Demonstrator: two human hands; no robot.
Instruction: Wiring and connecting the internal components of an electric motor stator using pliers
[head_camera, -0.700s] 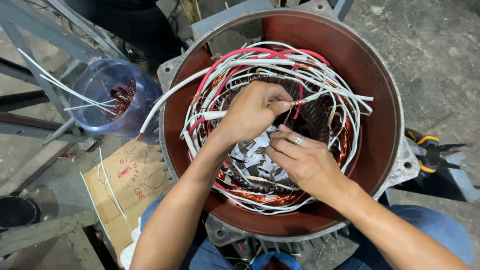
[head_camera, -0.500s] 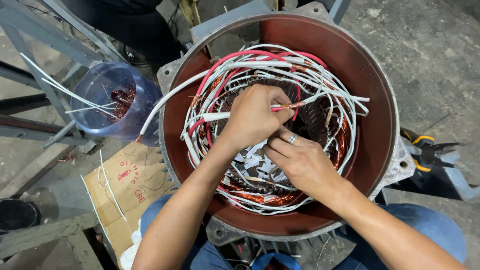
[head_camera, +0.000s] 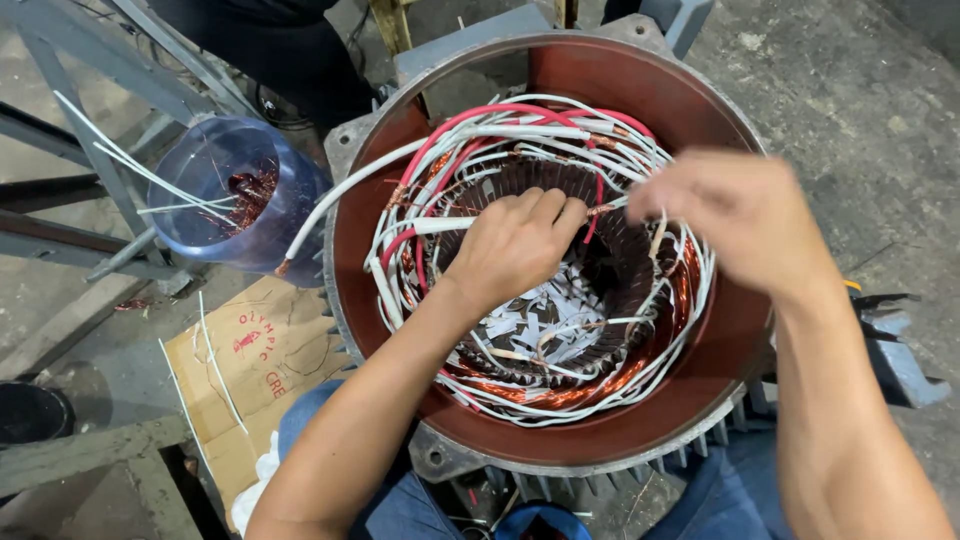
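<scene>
Your left hand (head_camera: 515, 250) pinches a white sleeved lead (head_camera: 440, 226) inside the round, rust-red stator housing (head_camera: 720, 330), above glossy copper windings (head_camera: 560, 395). Your blurred right hand (head_camera: 740, 225) hovers; its grip is unclear.

I am looking down into the red motor housing (head_camera: 720, 370). My left hand (head_camera: 515, 245) is pinching a white sleeved wire (head_camera: 440, 226) over the copper windings (head_camera: 560, 392). My right hand (head_camera: 745, 220) is hovering blurred above the housing's right rim. A clear plastic jar (head_camera: 235, 195) is lying left of the housing.
</scene>
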